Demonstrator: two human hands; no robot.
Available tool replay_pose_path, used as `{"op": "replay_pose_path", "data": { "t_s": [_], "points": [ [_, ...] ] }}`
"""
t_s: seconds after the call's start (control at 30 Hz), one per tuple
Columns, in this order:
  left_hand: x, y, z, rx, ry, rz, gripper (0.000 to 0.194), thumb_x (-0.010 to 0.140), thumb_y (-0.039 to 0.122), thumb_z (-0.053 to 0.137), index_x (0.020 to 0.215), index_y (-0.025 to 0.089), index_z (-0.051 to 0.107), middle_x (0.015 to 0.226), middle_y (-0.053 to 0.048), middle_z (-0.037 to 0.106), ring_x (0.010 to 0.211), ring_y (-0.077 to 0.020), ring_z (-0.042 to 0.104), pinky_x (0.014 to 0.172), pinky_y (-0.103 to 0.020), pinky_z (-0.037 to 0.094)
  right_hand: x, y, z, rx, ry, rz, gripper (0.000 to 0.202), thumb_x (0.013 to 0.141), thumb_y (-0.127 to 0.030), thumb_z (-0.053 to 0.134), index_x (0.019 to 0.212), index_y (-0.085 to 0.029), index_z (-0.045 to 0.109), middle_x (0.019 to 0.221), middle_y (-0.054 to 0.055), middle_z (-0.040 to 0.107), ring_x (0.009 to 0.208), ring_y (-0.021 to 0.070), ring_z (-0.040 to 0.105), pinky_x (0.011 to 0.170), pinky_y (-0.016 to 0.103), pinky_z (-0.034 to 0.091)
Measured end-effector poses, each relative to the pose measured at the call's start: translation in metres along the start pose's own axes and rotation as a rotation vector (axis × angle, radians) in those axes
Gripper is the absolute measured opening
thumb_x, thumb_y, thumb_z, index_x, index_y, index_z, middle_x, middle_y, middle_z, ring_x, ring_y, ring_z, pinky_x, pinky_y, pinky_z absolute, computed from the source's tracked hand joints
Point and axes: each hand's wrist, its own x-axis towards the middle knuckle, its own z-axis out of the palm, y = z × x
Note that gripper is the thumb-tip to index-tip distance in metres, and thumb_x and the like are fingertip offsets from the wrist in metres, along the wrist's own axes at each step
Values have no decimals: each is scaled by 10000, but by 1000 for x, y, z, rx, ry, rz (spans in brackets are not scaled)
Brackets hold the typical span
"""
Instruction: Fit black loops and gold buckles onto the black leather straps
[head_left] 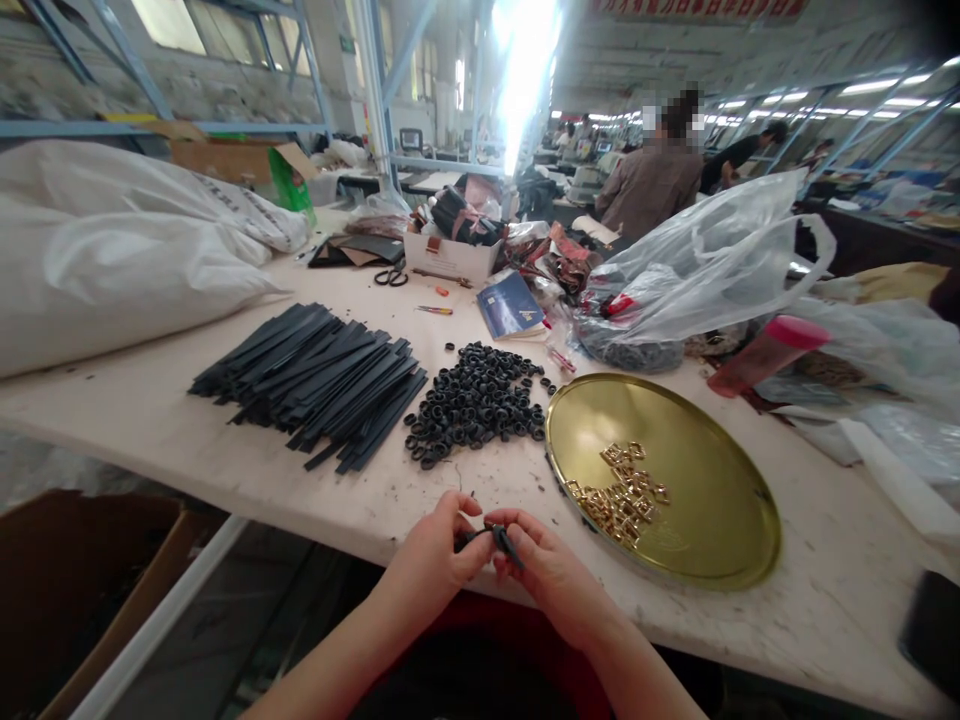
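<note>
At the table's front edge, my left hand and my right hand meet, both closed on a dark strap. It seems to pass through a small loop, but my fingers hide part of it. Just beyond my hands lies a pile of small black loops. To its left is a stack of flat black straps. Gold metal buckles are heaped on a round gold tray to the right of my right hand.
A large white sack covers the left of the table. Farther back are scissors, a white box, a blue booklet and a clear plastic bag. A pink-lidded bottle lies at right. People work in the background.
</note>
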Motion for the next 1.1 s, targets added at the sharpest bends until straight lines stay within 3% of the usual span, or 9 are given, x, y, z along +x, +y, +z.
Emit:
{"op": "replay_pose_path", "data": {
  "t_s": [0.07,0.17,0.3,0.4,0.5,0.63,0.8,0.97,1.1],
  "points": [
    [0,-1,-2,104,21,-3,212,749,356,528,879,190,506,663,24,601,611,-142,540,563,-231,370,0,3,0,59,-61,77,276,732,-406,638,843,-161,577,668,-25,537,591,84,460,588,214,355],
    [-1,0,-4,159,28,-7,161,729,335,546,775,181,561,709,3,624,673,-156,549,597,-239,374,0,5,1,72,-41,75,255,694,-363,681,717,-159,529,632,-39,515,564,76,439,573,206,343],
    [-6,6,-5,-171,-112,-50,211,736,342,539,801,145,577,709,-17,630,594,-128,527,550,-227,385,2,4,2,-86,66,-80,281,714,-393,641,663,-173,475,595,-39,515,579,95,457,599,226,362],
    [-10,10,-4,-446,-194,-71,223,717,299,566,854,124,577,731,-16,625,577,-103,514,566,-220,399,3,3,5,-273,238,-211,299,737,-416,586,647,-201,399,535,-57,484,531,101,455,570,235,369],
    [-14,11,-5,-568,-227,-94,264,685,276,609,897,121,581,683,3,609,616,-106,531,617,-224,405,2,1,4,-480,344,-296,235,715,-366,587,790,-210,427,569,-66,473,506,106,448,507,229,354],
    [-18,9,-6,-642,-246,-128,309,665,319,644,888,114,586,693,-6,616,596,-102,540,605,-227,405,-2,1,-2,-713,234,-296,176,769,-333,498,877,-194,493,546,-66,425,497,105,413,479,223,316],
    [-20,9,-5,-672,-258,-166,318,655,316,653,884,107,583,675,-14,630,591,-102,559,590,-220,403,-9,0,-4,-685,125,-178,148,808,-347,442,816,-206,488,493,-81,369,454,96,359,446,216,274],
    [-21,8,0,-643,-290,-287,329,612,266,662,882,116,549,650,-3,626,557,-105,583,567,-222,416,-21,-5,-2,-903,30,-284,90,812,-278,476,781,-208,524,611,-40,495,560,111,421,520,228,317],
    [-24,9,2,-613,-350,-285,303,604,184,622,888,108,548,598,9,616,532,-102,580,554,-213,418,-34,-12,-1,-1032,-77,-298,115,826,-252,456,758,-209,538,654,-21,540,588,121,455,535,236,322]
  ]
}}
